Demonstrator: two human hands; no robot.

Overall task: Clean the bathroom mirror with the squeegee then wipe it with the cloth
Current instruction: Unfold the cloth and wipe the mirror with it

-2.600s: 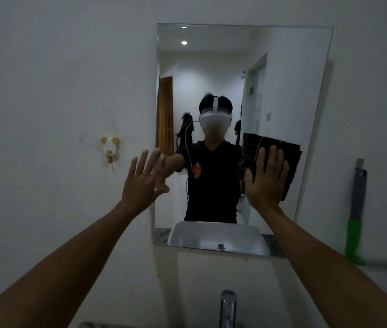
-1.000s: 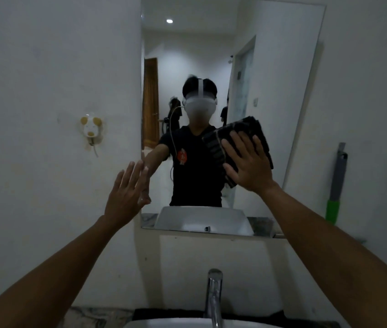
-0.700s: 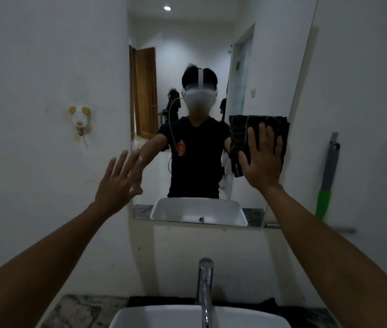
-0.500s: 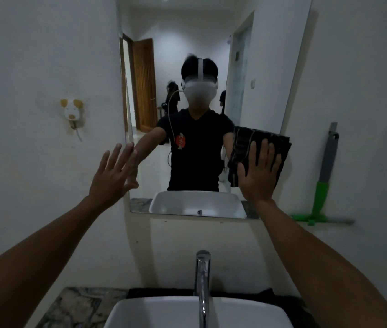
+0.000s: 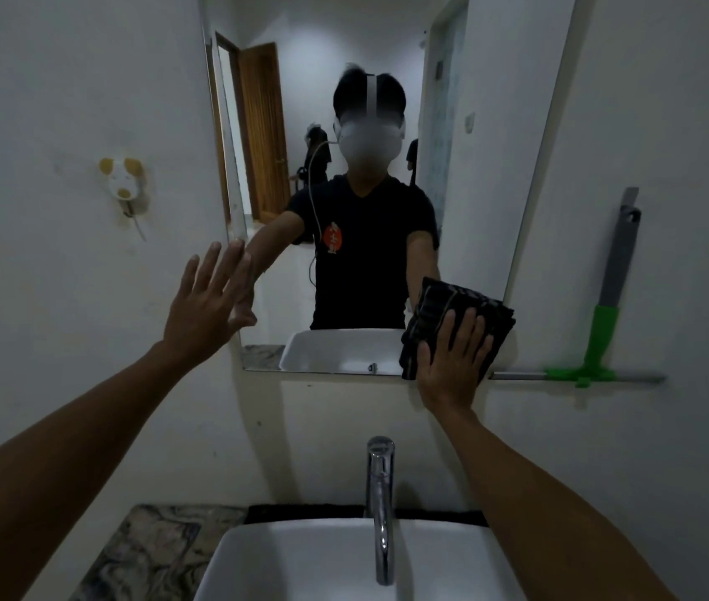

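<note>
The frameless mirror (image 5: 495,123) hangs on the white wall above the sink. My right hand (image 5: 452,362) presses a folded black cloth (image 5: 443,305) flat against the mirror's lower right corner. My left hand (image 5: 209,305) is held up with fingers spread, its fingertips at the mirror's left edge, holding nothing. The squeegee (image 5: 604,323), with a grey and green handle and its blade at the bottom, rests upright against the wall to the right of the mirror.
A white basin (image 5: 300,561) with a chrome tap (image 5: 380,505) lies below my arms. A marbled counter (image 5: 148,553) shows at lower left. A small white and yellow hook (image 5: 122,180) is stuck on the wall left of the mirror.
My right hand has slid the cloth down the right side of the mirror to its bottom corner. My view has tilted down, showing more of the basin. The left hand stays at the left edge.
</note>
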